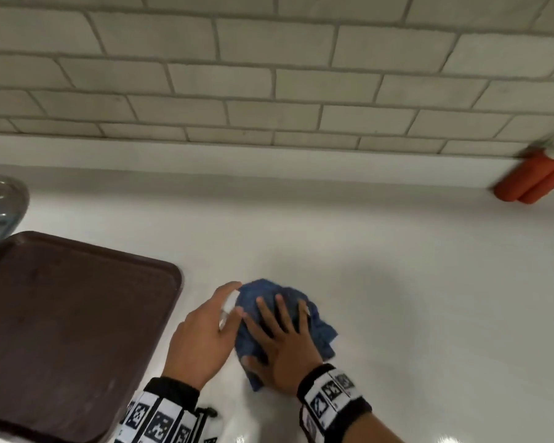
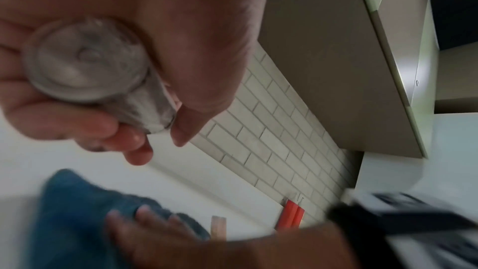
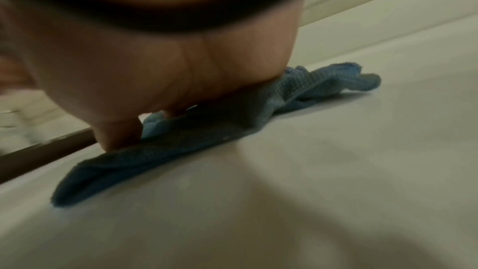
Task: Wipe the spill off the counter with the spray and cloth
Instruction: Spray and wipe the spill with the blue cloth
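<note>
Nearest the camera, both wrists wear black bands with black-and-white square markers. The right hand point(image 1: 285, 343) lies flat on a crumpled blue cloth point(image 1: 320, 327), fingers point(image 1: 264, 310) straight and spread, pressing it down onto the white worktop point(image 1: 413, 282). From the right wrist view the palm and thumb sit on the cloth, which lies partly flattened under the hand with a bunched end sticking out on the far side. No spill can be made out on the worktop around the cloth; the surface is glossy and blurred.

Just left of the cloth, the left hand point(image 1: 202, 337) is curled round a small clear spray bottle point(image 1: 228, 310), thumb on one side and fingers on the other. The left wrist view looks at the round bottom of the bottle, held clear of the worktop, with the cloth and the right hand's fingers below it. The left fingertips are close to the cloth's left edge; I cannot tell whether they touch it.

To the left, a dark brown tray point(image 1: 71, 330) lies flat on the worktop, well apart from the cloth. Beyond its far corner, the rim of a metal sink point(image 1: 10, 199) shows at the left edge.

Farther back, the worktop meets a wall of pale brick-shaped tiles point(image 1: 269, 81). At the far right, two orange tubes point(image 1: 528, 180) with pale tops lean against that wall.
</note>
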Demonstrator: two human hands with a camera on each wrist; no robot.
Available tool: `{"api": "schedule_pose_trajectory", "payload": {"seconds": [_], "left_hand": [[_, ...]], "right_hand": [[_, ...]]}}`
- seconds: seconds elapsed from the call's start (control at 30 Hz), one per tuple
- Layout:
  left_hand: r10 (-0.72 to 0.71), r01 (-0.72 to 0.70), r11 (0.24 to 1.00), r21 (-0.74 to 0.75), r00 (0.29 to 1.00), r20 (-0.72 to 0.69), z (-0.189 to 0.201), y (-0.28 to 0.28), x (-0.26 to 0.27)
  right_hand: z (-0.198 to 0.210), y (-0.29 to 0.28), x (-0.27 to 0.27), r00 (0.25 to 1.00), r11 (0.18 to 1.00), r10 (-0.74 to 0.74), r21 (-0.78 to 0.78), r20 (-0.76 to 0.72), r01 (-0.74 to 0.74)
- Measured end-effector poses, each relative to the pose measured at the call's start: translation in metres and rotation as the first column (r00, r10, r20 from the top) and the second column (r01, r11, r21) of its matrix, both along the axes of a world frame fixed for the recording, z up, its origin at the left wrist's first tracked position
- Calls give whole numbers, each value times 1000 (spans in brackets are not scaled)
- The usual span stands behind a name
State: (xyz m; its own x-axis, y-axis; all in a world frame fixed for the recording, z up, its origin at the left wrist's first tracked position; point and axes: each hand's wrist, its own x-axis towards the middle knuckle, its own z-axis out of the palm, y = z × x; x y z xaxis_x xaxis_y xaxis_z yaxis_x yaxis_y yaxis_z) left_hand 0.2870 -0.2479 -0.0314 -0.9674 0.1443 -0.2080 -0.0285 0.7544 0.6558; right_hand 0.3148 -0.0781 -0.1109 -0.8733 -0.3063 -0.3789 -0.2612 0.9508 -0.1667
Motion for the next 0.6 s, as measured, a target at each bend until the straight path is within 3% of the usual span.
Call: {"api": "schedule_pose_trajectory", "payload": {"seconds": [0.13,0.23,0.33,0.47,0.6], "left_hand": [[-16,16,999,29,1000,-13,0,-7,-11],[-27,28,999,20,998,-54,1,-5,-17],[-38,39,999,20,998,-59,-1,-6,-22],[-61,61,998,5,997,-51,-5,-7,-26],[-69,69,998,0,996,-53,-3,1,-31]], "right_hand": [[0,40,48,999,999,-38,-35,-1,38],[-2,98,42,965,965,-261,-14,-33,261],[-3,131,1,892,890,-450,63,-42,452],[-4,109,-69,841,841,-541,36,-2,540],[-1,40,-86,912,912,-411,-3,-16,411]]}}
